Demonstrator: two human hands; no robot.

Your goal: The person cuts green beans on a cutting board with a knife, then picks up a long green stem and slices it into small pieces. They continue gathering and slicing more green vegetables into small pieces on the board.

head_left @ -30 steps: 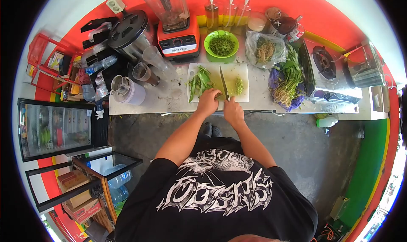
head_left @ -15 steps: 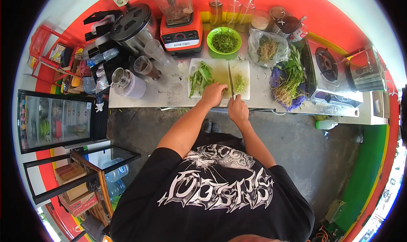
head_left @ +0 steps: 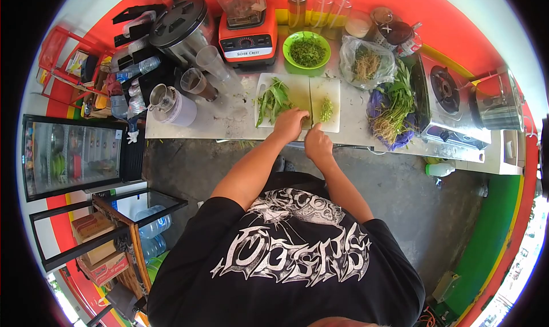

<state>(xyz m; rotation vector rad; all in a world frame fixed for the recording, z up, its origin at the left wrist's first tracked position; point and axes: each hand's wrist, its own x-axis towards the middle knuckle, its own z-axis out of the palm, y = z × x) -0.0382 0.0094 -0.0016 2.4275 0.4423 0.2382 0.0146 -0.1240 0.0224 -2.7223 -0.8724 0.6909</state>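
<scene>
A white cutting board (head_left: pixel 333 88) lies at the counter's front edge. My right hand (head_left: pixel 318 144) is wrapped round the handle of a knife (head_left: pixel 311 101), its narrow blade pointing away from me over the board. Just left of the blade, my left hand (head_left: pixel 290 124) is closed with fingertips down on a small bunch of green stems, mostly hidden under the fingers. Long green leaves (head_left: pixel 275 98) lie on the board's left part. Chopped pale green pieces (head_left: pixel 326 109) sit in a small heap right of the blade.
Behind the board stand a green bowl (head_left: pixel 307 68) of chopped greens and a red blender (head_left: pixel 247 45). To the right are a plastic bag (head_left: pixel 366 65) with roots, rooted leafy bunches (head_left: pixel 394 111) and a gas stove (head_left: pixel 446 95). Cups and a white-and-metal container (head_left: pixel 174 108) stand left.
The knife blade now looks more upright and edge-on, and my right hand has shifted slightly left. My left hand stays beside the blade. The whole view has shifted a little.
</scene>
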